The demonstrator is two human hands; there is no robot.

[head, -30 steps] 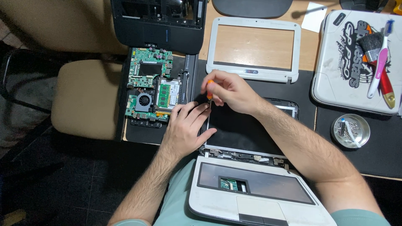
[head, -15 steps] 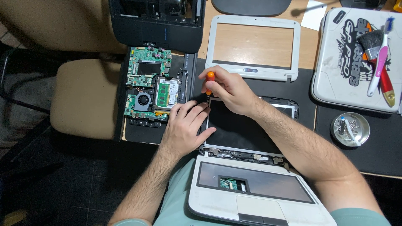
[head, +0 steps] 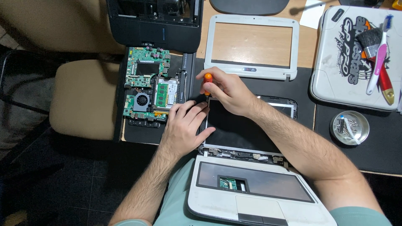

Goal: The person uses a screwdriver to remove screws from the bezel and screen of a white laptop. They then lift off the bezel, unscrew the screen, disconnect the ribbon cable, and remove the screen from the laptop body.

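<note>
A small laptop lies taken apart in front of me, its dark screen panel [head: 238, 127] flat on a black mat and its white base [head: 255, 196] at my lap. My right hand [head: 228, 90] grips an orange-handled screwdriver [head: 207, 78], held upright with its tip at the panel's top left corner. Fingers spread, my left hand [head: 184, 125] rests flat on the panel's left edge, just below the screwdriver tip.
A green motherboard [head: 148, 88] with a fan lies left of the panel, a black laptop shell [head: 157, 29] behind it. A white screen bezel [head: 253, 46] sits at the back. At right are a white laptop lid [head: 347, 62] with brushes and a round metal dish [head: 349, 127] of screws.
The screwdriver has gone from tilted low to upright at the panel's corner, with my right hand raised slightly. My left hand stays on the panel's left edge.
</note>
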